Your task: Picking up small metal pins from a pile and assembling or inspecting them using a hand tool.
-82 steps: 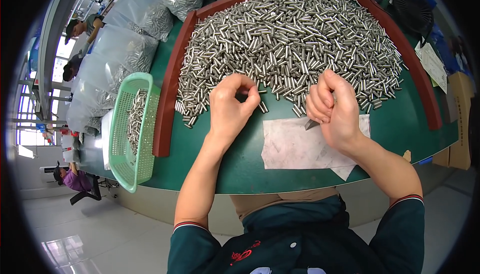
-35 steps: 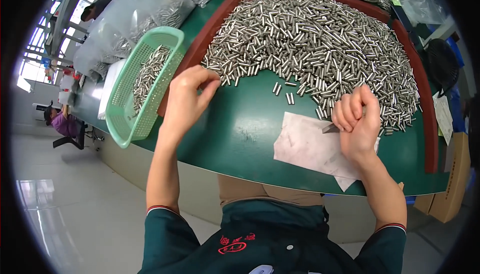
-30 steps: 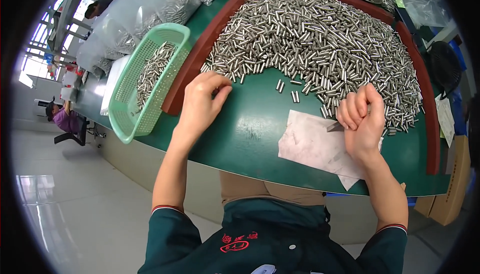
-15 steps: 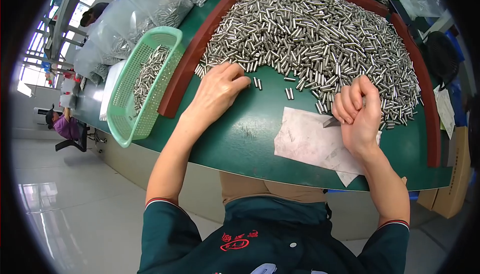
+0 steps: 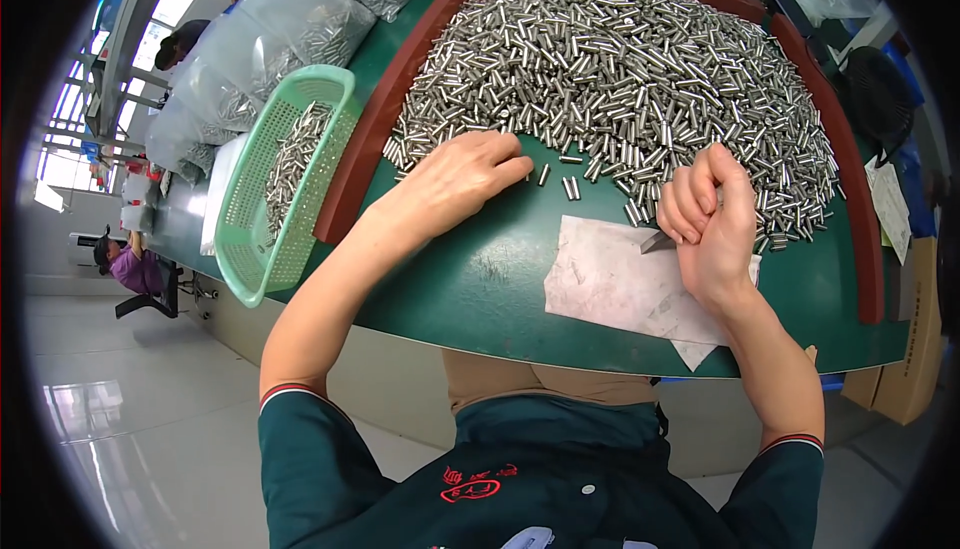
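Note:
My left hand (image 5: 462, 181) is palm down at the near edge of a big heap of short shiny metal pins (image 5: 620, 69), its fingers curled together. Its fingertips touch down close to a loose pin (image 5: 543, 175); whatever lies beneath them is hidden. My right hand (image 5: 712, 214) is curled closed, palm side turned up, over the right part of a stained whitish sheet (image 5: 610, 279). From its grip sticks the flat end of a grey metal tool (image 5: 656, 241), the rest covered by the fingers. A pair of pins (image 5: 571, 188) stands apart between the hands.
Dark red wooden rails (image 5: 345, 184) border the heap on the green table (image 5: 450, 299). Left of them, a light green perforated basket (image 5: 240, 209) holds more pins. Clear bags of pins (image 5: 330, 29) line the back left; a cardboard box (image 5: 910, 349) stands at right.
My left hand has moved right along the heap's edge. Of two loose pins beside its fingertips, one now shows plainly, farther right. My right hand stays almost still with the tool.

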